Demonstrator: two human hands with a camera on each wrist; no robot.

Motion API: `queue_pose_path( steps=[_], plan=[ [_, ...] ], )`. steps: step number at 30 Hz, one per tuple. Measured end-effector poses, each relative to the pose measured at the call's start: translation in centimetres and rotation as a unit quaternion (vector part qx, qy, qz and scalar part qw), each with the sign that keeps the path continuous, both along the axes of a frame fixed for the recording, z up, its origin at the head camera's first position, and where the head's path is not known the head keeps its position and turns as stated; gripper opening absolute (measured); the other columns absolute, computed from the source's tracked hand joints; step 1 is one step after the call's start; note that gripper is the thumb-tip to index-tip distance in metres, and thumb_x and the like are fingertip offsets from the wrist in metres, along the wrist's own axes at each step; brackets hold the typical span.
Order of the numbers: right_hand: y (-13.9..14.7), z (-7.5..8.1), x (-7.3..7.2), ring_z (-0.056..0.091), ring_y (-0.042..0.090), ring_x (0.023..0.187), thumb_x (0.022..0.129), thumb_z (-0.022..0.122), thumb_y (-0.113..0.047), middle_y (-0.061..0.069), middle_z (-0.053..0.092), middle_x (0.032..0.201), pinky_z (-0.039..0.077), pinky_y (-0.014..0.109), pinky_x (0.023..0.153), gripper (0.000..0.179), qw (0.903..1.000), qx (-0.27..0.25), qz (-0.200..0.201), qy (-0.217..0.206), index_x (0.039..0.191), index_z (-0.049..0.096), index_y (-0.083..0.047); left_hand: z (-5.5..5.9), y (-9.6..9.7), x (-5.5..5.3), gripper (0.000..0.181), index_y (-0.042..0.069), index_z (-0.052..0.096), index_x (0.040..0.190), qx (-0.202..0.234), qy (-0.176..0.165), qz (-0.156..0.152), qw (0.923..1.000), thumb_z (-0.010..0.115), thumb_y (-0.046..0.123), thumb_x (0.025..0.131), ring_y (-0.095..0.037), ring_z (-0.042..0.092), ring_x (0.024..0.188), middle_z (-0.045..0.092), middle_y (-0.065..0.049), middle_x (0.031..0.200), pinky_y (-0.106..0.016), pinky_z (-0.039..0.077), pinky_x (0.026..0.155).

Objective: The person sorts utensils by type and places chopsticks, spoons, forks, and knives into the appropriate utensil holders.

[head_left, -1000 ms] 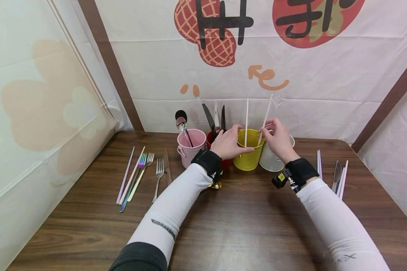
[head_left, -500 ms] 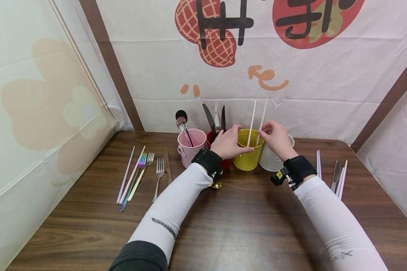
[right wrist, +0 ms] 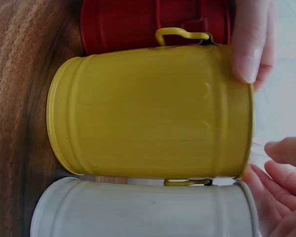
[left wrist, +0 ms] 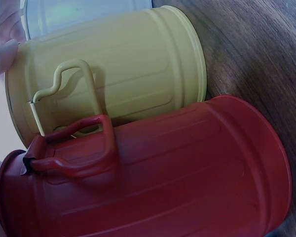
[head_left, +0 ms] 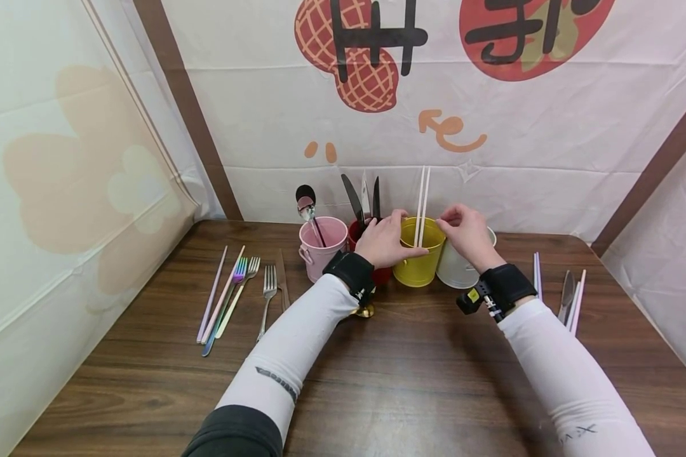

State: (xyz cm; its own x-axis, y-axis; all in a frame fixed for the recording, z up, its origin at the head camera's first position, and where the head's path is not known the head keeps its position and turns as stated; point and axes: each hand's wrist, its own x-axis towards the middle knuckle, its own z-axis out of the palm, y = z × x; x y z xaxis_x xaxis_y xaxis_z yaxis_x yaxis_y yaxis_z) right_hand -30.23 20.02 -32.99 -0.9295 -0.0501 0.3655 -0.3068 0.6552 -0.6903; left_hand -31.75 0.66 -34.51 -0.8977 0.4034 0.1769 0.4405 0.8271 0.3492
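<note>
Gripping a yellow bucket (head_left: pixel 417 270) at its rim, a person's left hand (head_left: pixel 382 243) is laying its thumb over the near side, while its fingers are curving along the side next to a red bucket (left wrist: pixel 163 182). Inside the yellow bucket, two white chopsticks (head_left: pixel 420 206) are standing close together, leaning slightly toward the person's right at the top. The right hand (head_left: pixel 467 235) is hovering just beside the same rim, apart from the chopsticks; it is holding nothing, and a small gap is showing between its thumb and fingers.

From where I am standing, four buckets are forming a row before a printed cloth backdrop (head_left: pixel 251 114). At the person's left, a pink bucket (head_left: pixel 322 257) is carrying spoons (head_left: pixel 305 193); the red one, partly hidden by the left hand, is holding knives (head_left: pixel 352 198); a white bucket (head_left: pixel 456 271) is sitting at the other end, partly behind the right hand.

Across the wooden table (head_left: pixel 377 387), pastel chopsticks (head_left: pixel 213 292) and forks (head_left: pixel 269 282) are lying at the left, a gold spoon (head_left: pixel 366 311) is peeking out below the left wrist, and a table knife (head_left: pixel 568 292) is resting by the right sleeve (head_left: pixel 566 368).
</note>
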Motion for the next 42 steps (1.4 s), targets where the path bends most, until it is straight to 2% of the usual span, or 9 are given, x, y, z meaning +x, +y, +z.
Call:
queue_pose_path(
  steps=[7,12,16,20,25,28,31,35,42],
  plan=[
    [1.8,1.1,1.4,0.062,0.031,0.098,0.095,0.063,-0.012,0.024,0.065,0.105,0.047,0.038,0.088,0.023,0.9991,-0.012,0.041,-0.007,0.107,0.061,0.007,0.0,0.1,0.1,0.086,0.012,0.036,0.136,0.006,-0.002,0.000,1.0000,0.067,0.067,0.078,-0.021,0.051,0.124,0.058,-0.005,0.130,-0.047,0.022,0.113],
    [4.5,2.2,3.2,0.060,0.005,0.089,0.095,0.063,-0.011,0.024,0.066,0.105,0.044,0.018,0.081,0.025,0.9987,-0.019,0.042,0.023,0.110,0.061,0.008,0.1,0.1,0.2,0.086,0.013,0.036,0.137,0.001,0.000,0.004,1.0000,0.067,0.067,0.078,-0.021,0.050,0.125,0.058,-0.005,0.130,-0.046,0.022,0.114],
    [7.1,2.5,4.8,0.056,-0.009,0.080,0.096,0.062,-0.012,0.025,0.067,0.099,0.042,0.012,0.072,0.024,0.9983,-0.004,0.033,0.049,0.109,0.062,0.008,0.1,0.1,0.2,0.087,0.013,0.036,0.137,-0.006,0.006,0.008,0.9999,0.067,0.068,0.078,-0.020,0.050,0.126,0.058,-0.005,0.130,-0.045,0.022,0.113],
    [10.4,1.8,6.2,0.055,-0.009,0.077,0.098,0.060,-0.018,0.025,0.068,0.095,0.041,0.013,0.068,0.027,0.9983,0.039,-0.006,0.044,0.109,0.062,0.006,-0.1,0.1,0.1,0.087,0.013,0.035,0.137,-0.008,0.006,0.007,0.9999,0.066,0.068,0.078,-0.020,0.050,0.126,0.058,-0.005,0.131,-0.045,0.022,0.113],
    [14.3,0.7,7.2,0.062,0.022,0.082,0.099,0.058,-0.021,0.026,0.067,0.095,0.043,0.029,0.067,0.029,0.9915,0.119,-0.051,0.004,0.108,0.061,0.006,0.0,0.1,0.2,0.088,0.011,0.036,0.138,-0.007,0.007,0.004,0.9999,0.065,0.069,0.078,-0.022,0.051,0.125,0.059,-0.006,0.130,-0.045,0.023,0.113],
    [16.1,-0.1,7.2,0.062,0.039,0.083,0.098,0.058,-0.020,0.025,0.066,0.091,0.042,0.037,0.065,0.028,0.9859,0.155,-0.056,-0.027,0.105,0.061,0.007,0.1,0.0,0.2,0.088,0.011,0.036,0.138,-0.005,0.009,0.005,0.9999,0.066,0.068,0.078,-0.023,0.051,0.124,0.059,-0.007,0.130,-0.045,0.024,0.113],
    [17.4,-1.1,7.0,0.062,0.042,0.081,0.098,0.058,-0.020,0.027,0.066,0.090,0.044,0.041,0.063,0.031,0.9806,0.176,-0.053,-0.067,0.105,0.059,0.010,0.1,0.1,0.2,0.088,0.011,0.036,0.138,-0.002,0.010,0.004,0.9999,0.066,0.068,0.078,-0.023,0.051,0.124,0.059,-0.007,0.130,-0.045,0.023,0.113],
    [18.3,-2.6,6.7,0.062,0.038,0.079,0.097,0.059,-0.022,0.029,0.064,0.093,0.046,0.043,0.065,0.037,0.9731,0.186,-0.052,-0.126,0.107,0.056,0.013,0.1,0.1,0.1,0.088,0.011,0.036,0.137,0.001,0.011,0.000,0.9999,0.067,0.068,0.077,-0.023,0.052,0.124,0.059,-0.007,0.129,-0.046,0.024,0.113],
    [18.9,-4.5,5.9,0.062,0.023,0.066,0.095,0.058,-0.022,0.015,0.065,0.078,0.043,0.035,0.058,0.039,0.9557,0.184,-0.062,-0.221,0.106,0.052,0.015,0.0,0.1,0.2,0.087,0.011,0.036,0.137,-0.002,0.012,0.000,0.9999,0.066,0.068,0.078,-0.022,0.051,0.124,0.059,-0.006,0.129,-0.046,0.024,0.112]
  ],
)
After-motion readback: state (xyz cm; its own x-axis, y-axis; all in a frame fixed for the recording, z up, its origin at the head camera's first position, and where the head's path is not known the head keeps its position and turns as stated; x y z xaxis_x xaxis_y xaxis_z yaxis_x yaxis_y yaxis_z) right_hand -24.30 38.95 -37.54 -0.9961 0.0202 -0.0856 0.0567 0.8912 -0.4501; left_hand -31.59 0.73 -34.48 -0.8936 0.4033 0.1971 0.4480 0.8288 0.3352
